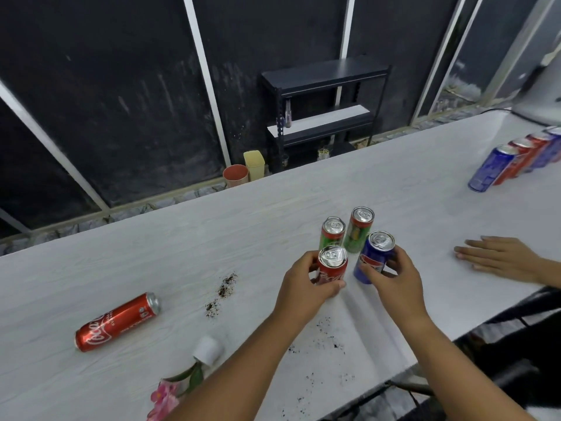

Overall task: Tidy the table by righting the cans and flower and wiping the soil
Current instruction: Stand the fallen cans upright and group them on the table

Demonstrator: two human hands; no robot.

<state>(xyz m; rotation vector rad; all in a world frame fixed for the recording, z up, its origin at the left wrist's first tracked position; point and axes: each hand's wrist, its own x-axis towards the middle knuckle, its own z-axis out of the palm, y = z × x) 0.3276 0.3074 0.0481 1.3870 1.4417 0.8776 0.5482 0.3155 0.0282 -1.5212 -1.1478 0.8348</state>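
My left hand (303, 284) grips an upright red cola can (331, 265) at the table's middle. My right hand (394, 281) is wrapped around an upright blue cola can (375, 253) beside it. Two green cans (332, 235) (359, 227) stand upright just behind them. Another red can (117, 322) lies on its side at the left. A pink flower (165, 396) in a small white pot (209, 350) lies tipped over near the front edge, by my left forearm. Dark soil (226, 287) is scattered in patches between the lying can and my hands, with more specks (318, 354) near the front.
The white table (151, 244) runs from left to far right. A row of several blue and red cans (516, 159) stands at the far right. Another person's hand (498, 256) rests flat on the table to the right. A black shelf (324, 113) and two cups stand beyond the far edge.
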